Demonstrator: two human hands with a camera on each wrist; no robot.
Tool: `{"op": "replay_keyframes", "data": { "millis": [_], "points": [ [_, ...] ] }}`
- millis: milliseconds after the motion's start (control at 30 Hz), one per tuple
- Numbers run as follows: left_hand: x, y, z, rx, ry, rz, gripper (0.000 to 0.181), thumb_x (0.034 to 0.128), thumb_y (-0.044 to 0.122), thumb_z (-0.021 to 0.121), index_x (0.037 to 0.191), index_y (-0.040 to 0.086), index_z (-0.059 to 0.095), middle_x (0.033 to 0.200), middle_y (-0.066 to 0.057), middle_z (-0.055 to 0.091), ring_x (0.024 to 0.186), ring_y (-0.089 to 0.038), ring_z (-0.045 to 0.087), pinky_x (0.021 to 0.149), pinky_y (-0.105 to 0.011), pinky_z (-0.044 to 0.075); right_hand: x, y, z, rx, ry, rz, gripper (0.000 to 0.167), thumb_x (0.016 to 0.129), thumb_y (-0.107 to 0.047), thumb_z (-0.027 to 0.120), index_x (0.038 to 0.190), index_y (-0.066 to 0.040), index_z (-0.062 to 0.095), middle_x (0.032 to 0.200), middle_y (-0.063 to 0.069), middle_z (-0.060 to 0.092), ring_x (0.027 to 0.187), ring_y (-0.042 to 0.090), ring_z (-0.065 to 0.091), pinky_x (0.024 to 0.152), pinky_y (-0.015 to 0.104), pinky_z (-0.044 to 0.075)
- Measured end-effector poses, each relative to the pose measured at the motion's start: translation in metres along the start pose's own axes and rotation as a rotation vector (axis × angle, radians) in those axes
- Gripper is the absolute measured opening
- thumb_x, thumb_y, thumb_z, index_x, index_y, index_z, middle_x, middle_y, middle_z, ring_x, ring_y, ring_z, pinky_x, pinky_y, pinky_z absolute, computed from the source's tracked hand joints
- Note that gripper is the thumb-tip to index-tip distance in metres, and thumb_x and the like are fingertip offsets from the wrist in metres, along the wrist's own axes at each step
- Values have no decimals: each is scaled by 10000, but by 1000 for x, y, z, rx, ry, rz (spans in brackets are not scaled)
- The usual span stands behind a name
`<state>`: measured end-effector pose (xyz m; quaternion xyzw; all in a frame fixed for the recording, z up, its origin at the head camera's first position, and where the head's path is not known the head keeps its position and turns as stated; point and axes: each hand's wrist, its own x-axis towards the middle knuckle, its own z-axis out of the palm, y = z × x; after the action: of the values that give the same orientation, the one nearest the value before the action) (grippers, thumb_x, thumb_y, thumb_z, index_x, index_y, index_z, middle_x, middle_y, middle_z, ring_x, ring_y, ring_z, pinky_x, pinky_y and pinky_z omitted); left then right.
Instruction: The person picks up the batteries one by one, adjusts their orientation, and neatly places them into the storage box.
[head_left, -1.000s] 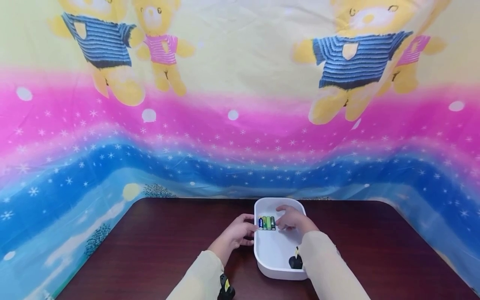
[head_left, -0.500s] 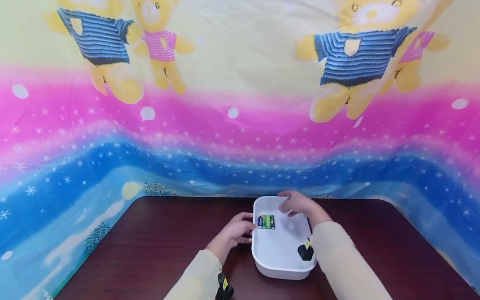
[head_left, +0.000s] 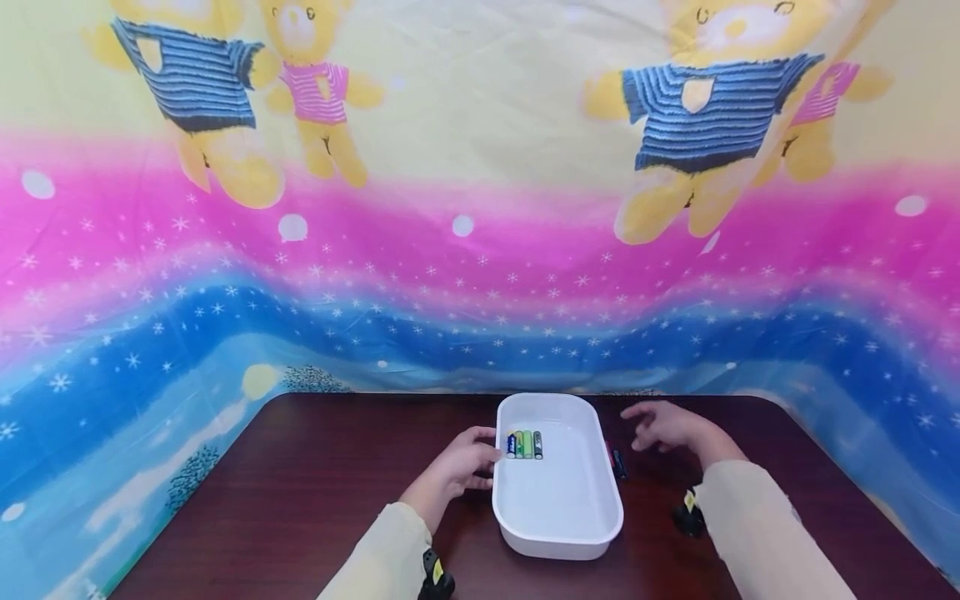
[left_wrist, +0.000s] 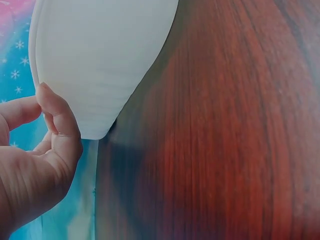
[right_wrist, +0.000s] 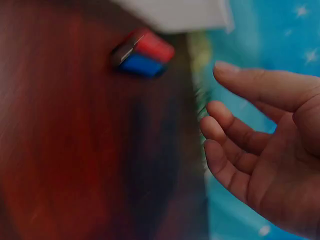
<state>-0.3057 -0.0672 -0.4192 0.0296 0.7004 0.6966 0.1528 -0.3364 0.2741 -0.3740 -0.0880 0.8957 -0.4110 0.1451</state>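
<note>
A white, round-cornered tray stands on the table with several batteries lying side by side near its left wall, in green, blue and dark wraps. My left hand rests at the tray's left side, fingertips touching the rim; the left wrist view shows bent fingers against the tray's outer wall. My right hand hovers right of the tray, fingers loosely spread and holding nothing. Below it, close against the tray's right side, lie more batteries; a red battery and a blue battery show, blurred, in the right wrist view.
The dark reddish-brown table extends to both sides of the tray. Behind and beside it hangs a cloth backdrop printed with bears and snowflakes. Black wrist devices sit at both sleeves.
My right hand has come out of the tray and moved right over the table, uncovering the batteries beside the tray. The tray has shifted slightly left in view; my left hand stays at its side.
</note>
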Motion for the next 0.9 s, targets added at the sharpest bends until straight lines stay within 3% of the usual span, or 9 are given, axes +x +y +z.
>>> {"op": "replay_keyframes", "data": {
  "millis": [133, 267, 500, 900],
  "points": [
    [-3, -1, -2, 4, -1, 5, 472, 866, 29, 550, 1309, -6, 391, 1032, -221, 590, 721, -217, 575, 502, -258, 495, -5, 26, 9, -53, -28, 36, 660, 708, -60, 769, 1292, 14, 470, 1000, 156, 504, 862, 261, 497, 699, 443, 491],
    [-6, -1, -3, 3, -5, 8, 477, 871, 32, 549, 1316, -9, 385, 1048, -227, 586, 721, -212, 573, 504, -259, 494, -7, 37, 18, -106, -32, 35, 726, 685, -153, 810, 1312, -28, 466, 1101, 190, 480, 974, 322, 470, 783, 484, 476],
    [-8, 0, -5, -15, -6, 0, 480, 871, 30, 545, 1319, -10, 378, 1063, -235, 579, 682, -181, 554, 497, -247, 487, -3, 35, 26, -176, -34, 11, 737, 678, -191, 819, 1308, -39, 466, 1077, 205, 461, 976, 349, 441, 802, 505, 452],
    [-8, 0, -3, -6, 12, -11, 470, 872, 35, 543, 1315, -3, 388, 1058, -223, 596, 738, -209, 588, 502, -254, 492, 1, 35, 32, -190, -18, -12, 666, 663, -146, 822, 1256, -37, 537, 1055, 191, 491, 946, 316, 453, 778, 463, 467]
  ]
}}
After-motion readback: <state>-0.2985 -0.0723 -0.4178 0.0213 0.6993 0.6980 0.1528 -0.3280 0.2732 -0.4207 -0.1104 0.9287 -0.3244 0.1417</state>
